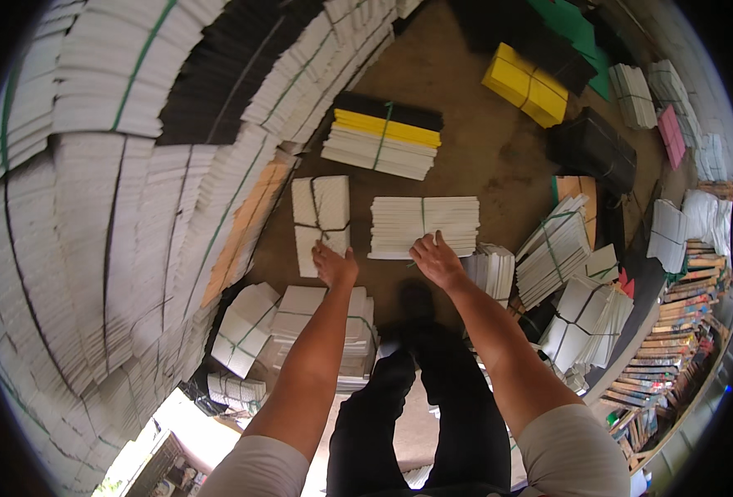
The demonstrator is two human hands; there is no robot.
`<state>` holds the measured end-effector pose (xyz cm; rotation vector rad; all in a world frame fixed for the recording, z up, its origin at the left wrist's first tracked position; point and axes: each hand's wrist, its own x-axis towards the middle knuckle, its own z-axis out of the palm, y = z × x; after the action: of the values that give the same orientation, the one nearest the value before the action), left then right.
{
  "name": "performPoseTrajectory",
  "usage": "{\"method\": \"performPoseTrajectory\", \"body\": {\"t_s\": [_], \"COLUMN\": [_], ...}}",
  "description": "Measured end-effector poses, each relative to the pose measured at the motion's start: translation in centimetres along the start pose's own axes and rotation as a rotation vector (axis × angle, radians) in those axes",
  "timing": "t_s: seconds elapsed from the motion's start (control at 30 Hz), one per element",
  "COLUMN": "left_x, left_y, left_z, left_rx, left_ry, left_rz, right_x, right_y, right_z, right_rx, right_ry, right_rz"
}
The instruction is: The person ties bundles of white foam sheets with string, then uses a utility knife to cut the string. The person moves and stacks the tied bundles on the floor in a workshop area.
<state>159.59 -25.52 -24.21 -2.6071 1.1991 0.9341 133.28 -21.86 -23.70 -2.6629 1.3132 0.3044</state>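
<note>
My left hand (335, 265) is at the near part of a white bundle (307, 195) bound with crossed dark straps. Its fingers curl in at the lengthwise strap, with the thumb standing apart. To the right lies a stack of white sheets (395, 219) tied with a green strap. My right hand (439, 261) reaches the stack's near edge, fingers bent where the green strap (423, 217) comes down; a bit of green shows under them. Both bundles rest on the brown floor. The fingertips of both hands are partly hidden.
Tall strapped white stacks (76, 224) wall the left side. Farther off lie a black, yellow and white bundle (383, 137) and a yellow bundle (525, 85). Loose-edged white bundles (552, 248) crowd the right, near a wooden-edged pile (664, 340). More white bundles (308, 319) lie by my legs.
</note>
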Motion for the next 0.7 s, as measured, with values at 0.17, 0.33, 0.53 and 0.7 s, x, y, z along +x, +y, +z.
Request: {"method": "performPoseTrajectory", "body": {"t_s": [0.17, 0.33, 0.53, 0.7], "left_x": [1.1, 1.6, 1.9, 2.5], "left_y": [0.9, 0.6, 0.6, -0.3], "left_z": [-0.5, -1.2, 0.3, 0.1], "left_rx": [0.172, 0.157, 0.183, 0.235], "left_ry": [0.106, 0.084, 0.281, 0.235], "left_rz": [-0.061, -0.047, 0.017, 0.041], "right_x": [1.8, -0.1, -3.6, -5.0], "right_y": [0.5, 1.8, 2.3, 2.4], "right_z": [-2.6, -6.1, -9.5, -9.8], "right_rx": [0.020, 0.156, 0.362, 0.410], "right_ry": [-0.193, -0.190, -0.103, 0.046], "right_rz": [0.031, 0.188, 0.425, 0.556]}}
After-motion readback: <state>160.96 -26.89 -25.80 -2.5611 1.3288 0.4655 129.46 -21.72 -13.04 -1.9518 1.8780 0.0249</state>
